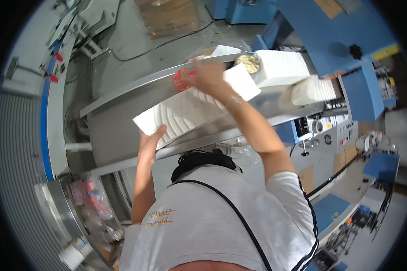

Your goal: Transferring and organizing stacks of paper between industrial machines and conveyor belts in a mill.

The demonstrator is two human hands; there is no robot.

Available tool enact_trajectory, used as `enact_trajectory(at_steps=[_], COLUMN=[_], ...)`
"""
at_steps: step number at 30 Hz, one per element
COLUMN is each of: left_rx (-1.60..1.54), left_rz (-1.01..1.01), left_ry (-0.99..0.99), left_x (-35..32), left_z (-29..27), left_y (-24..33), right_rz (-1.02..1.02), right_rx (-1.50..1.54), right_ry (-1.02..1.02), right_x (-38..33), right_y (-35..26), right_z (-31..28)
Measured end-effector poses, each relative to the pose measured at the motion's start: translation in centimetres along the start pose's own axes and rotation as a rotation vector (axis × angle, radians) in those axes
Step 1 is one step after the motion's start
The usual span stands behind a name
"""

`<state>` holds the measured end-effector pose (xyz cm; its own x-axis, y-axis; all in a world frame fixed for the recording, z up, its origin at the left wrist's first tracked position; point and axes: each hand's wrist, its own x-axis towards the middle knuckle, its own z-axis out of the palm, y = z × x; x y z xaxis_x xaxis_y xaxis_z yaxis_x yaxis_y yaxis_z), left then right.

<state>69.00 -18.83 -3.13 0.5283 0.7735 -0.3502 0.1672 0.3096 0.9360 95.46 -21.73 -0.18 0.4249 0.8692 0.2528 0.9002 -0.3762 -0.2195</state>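
While the left hand (149, 143) clamps the near left end of a long white stack (185, 113) of layered sheets, its thumb pressed to the stack's face, the right hand (210, 77) reaches over the far edge, blurred beside a red patterned item (181, 79). Whether the right hand's fingers are closed on anything cannot be told. The hands are well apart, and the right forearm passes in front of the stack's right portion. The stack slants over a long metal table (115, 135) with raised rails, its right end farther from the wearer; whether it rests fully on the surface is unclear. Near that end sit a round cream-coloured item (249, 62) and a white block (282, 67), with a second layered stack (319, 90) toward the table's right end. The wearer has on a pale grey shirt (212, 226) crossed by a black strap (233, 207). Clear plastic bags (95, 201) lie below the table at left; a brown carton (167, 18) stands on the floor beyond.
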Motion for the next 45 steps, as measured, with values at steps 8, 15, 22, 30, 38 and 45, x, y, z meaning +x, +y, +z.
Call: enact_trajectory(at_steps=[8, 15, 22, 30, 38, 45], left_rx=[0.025, 0.0, -0.016, 0.033, 0.012, 0.072], left_rz=[-0.008, -0.004, -0.017, -0.004, -0.011, -0.05], left_ry=[-0.016, 0.012, 0.007, 0.01, -0.004, -0.082], left_x=[0.2, 0.0, -0.1, 0.2, -0.1, 0.0], left_z=[0.9, 0.1, 0.4, -0.4, -0.1, -3.6], left_y=[0.3, 0.0, 0.5, -0.4, 0.3, 1.0], right_rz=[0.171, 0.468, 0.862, 0.792, 0.365, 0.464], right_rx=[0.423, 0.066, 0.069, -0.257, 0.246, 0.73], right_ry=[-0.236, 0.502, -0.029, -0.072, -0.031, -0.494], right_x=[1.2, -9.9, -11.9, -11.1, -7.1, -7.9], right_y=[-1.4, 5.9, 19.4, 20.4, 13.1, 8.9], right_z=[-2.7, -16.1, -9.6, -8.1, -3.6, -4.2])
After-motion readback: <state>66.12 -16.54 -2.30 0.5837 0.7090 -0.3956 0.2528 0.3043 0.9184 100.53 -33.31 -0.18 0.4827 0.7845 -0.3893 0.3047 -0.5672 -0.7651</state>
